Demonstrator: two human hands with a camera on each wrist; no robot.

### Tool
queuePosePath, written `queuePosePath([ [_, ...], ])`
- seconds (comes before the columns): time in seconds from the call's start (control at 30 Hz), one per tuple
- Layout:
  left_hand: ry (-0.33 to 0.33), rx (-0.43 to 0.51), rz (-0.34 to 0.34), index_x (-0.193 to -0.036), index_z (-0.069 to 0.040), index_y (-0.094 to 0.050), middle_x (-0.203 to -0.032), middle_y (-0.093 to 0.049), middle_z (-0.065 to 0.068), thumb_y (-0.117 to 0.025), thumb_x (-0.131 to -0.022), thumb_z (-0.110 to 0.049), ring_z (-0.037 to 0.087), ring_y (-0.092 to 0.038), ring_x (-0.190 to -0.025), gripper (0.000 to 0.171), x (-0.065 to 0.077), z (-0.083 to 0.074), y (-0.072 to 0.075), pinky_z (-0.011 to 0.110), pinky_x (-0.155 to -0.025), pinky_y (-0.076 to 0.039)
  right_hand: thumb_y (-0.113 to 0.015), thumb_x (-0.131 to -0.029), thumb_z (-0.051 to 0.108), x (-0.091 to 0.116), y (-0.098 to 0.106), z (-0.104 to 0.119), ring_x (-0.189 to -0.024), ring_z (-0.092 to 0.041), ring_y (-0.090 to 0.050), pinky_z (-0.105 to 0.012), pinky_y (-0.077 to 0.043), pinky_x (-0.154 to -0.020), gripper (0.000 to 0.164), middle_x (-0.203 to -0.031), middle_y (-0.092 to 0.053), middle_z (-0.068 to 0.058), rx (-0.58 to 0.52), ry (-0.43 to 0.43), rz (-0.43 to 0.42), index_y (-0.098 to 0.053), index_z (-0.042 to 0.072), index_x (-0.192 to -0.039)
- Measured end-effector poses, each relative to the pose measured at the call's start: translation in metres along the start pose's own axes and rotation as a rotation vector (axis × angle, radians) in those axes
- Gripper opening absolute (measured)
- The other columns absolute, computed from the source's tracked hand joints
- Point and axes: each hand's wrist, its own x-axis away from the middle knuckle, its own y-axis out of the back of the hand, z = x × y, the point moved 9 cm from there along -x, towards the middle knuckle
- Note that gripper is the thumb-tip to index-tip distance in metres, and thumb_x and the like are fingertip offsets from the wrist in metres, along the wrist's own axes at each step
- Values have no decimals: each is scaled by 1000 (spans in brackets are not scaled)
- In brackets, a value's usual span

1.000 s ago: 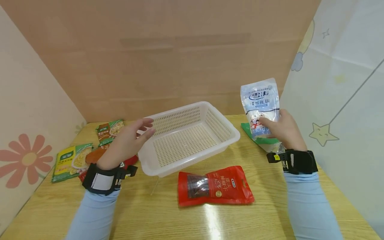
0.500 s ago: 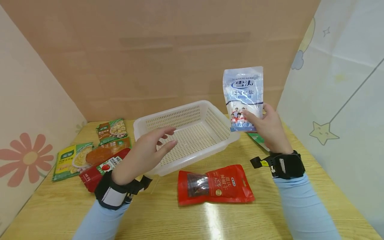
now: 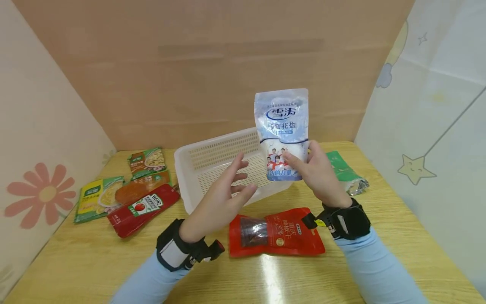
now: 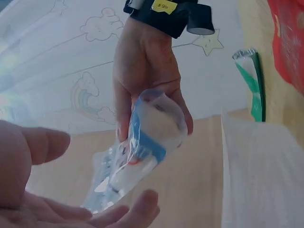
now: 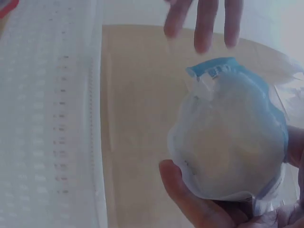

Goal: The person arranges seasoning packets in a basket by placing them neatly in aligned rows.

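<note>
My right hand (image 3: 324,175) grips a blue and white salt pouch (image 3: 282,131) by its lower right edge, thumb across the printed front. The pouch stands upright in the air over the right part of a white plastic basket (image 3: 186,177). To its left, my left hand (image 3: 220,198) reaches with fingers spread and apart from the pouch. In the left wrist view the pouch (image 4: 152,128) shows from its bottom end, beyond the left fingers (image 4: 47,145). From the right wrist, the pouch's rounded base (image 5: 228,137) fills the middle, with left fingertips (image 5: 204,33) above it.
A red dried-chili bag (image 3: 277,232) lies in front of the basket. Left of it are a Heinz ketchup pouch (image 3: 144,209), a yellow-green packet (image 3: 98,198), an orange-brown packet (image 3: 140,188) and a brown-green packet (image 3: 147,162). A green bag (image 3: 347,171) lies right.
The right hand has carried the salt pouch leftward from above the green bag to over the basket. My left hand has moved right, from the packets towards the pouch.
</note>
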Motion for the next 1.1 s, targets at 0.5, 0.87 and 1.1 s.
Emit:
queuePosePath([
  [0.5,254,819,-127,-150,-14,-24,-137,-47,17,-54,-104,-24,27,-53,-122,57,-25,44,-44,46,-104,-44,-72,-93,29,10,-33,-2,-108,-29,-62,-38,-56,-85,66,-128,-56,-12,-47,49,-18,-32,8,-141],
  [0.87,175,1151,-203,-143,-10,-34,-137,-47,13,-41,-106,-34,25,-49,-123,45,-23,40,-61,43,-104,-43,-74,-91,15,17,-46,8,-110,-25,-61,-38,-52,-91,61,-128,-61,-8,-146,95,-35,-37,11,-140],
  [1.1,152,1160,-301,-139,-13,-34,-133,-50,12,-43,-105,-39,25,-53,-116,44,-22,41,-50,43,-93,-51,-69,-95,15,25,-51,24,-117,-26,-60,-42,-51,-96,66,-138,-54,-6,-119,158,81,-31,19,-148],
])
